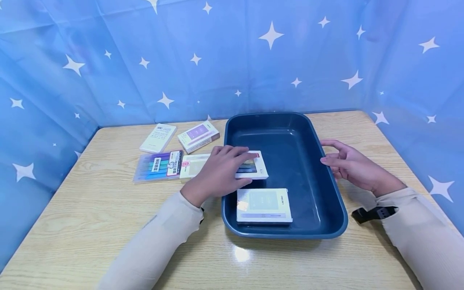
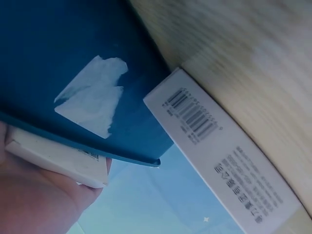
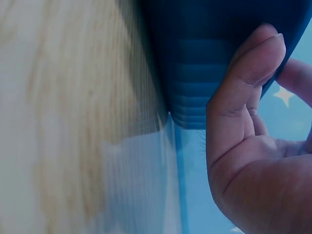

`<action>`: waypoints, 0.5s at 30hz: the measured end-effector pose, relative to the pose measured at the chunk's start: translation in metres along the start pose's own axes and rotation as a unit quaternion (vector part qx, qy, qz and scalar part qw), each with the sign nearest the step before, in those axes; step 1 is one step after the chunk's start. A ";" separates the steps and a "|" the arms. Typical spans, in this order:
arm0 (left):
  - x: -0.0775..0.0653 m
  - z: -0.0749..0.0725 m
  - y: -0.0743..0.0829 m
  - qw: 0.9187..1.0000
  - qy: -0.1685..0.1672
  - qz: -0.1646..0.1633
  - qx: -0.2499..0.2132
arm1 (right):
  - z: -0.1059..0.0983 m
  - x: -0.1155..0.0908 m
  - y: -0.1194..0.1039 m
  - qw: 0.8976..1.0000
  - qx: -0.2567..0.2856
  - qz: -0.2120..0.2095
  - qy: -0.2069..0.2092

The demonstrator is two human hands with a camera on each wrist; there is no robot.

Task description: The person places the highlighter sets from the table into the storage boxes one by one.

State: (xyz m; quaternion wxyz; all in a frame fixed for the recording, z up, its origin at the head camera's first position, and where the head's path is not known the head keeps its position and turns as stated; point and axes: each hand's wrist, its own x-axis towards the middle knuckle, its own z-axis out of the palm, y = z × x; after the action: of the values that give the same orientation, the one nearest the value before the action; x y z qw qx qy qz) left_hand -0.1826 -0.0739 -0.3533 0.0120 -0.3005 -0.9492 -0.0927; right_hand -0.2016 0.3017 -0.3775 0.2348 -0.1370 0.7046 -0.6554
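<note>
Held box (image 1: 261, 172): one, white, dark window on its face; pinched in the left hand (image 1: 222, 170) between the thumb at the near edge and the fingers across the top. Lies over the tray's left rim, its far end above the floor; presumably taken from the side so that this end stays free.

Tray (image 1: 290, 161): one, dark blue, between the hands. Right hand (image 1: 357, 167) at the opposite rim, probably to steady it.

White box (image 1: 264, 205): one, flat inside the tray, nearer the wearer than the left grip; the low corner seems to leave the rest of the floor open.

Pale box (image 1: 188, 165): one, on the table just left of the left grip, close by the tray wall; contact cannot be told.

Pen case (image 1: 157, 166), purple-printed box (image 1: 199, 136), barcoded box (image 1: 158, 138): grouped beyond and left of that grip, seemingly within easy reach.

Pose, left: forearm slants in from the near left, palm down. Pose, right: forearm from the near right, thumb and forefinger at the rim; pinch or mere touch, cannot be told.
</note>
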 end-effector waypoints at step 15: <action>0.007 0.000 0.006 1.000 0.008 0.002 0.007 | -0.002 0.000 0.000 1.000 -0.004 0.000 0.001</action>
State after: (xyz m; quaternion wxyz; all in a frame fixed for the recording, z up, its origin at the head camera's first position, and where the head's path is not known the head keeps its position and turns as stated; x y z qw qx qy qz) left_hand -0.1852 -0.0652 -0.3519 0.0215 -0.3012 -0.9492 -0.0888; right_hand -0.2023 0.3034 -0.3779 0.2335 -0.1377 0.7072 -0.6530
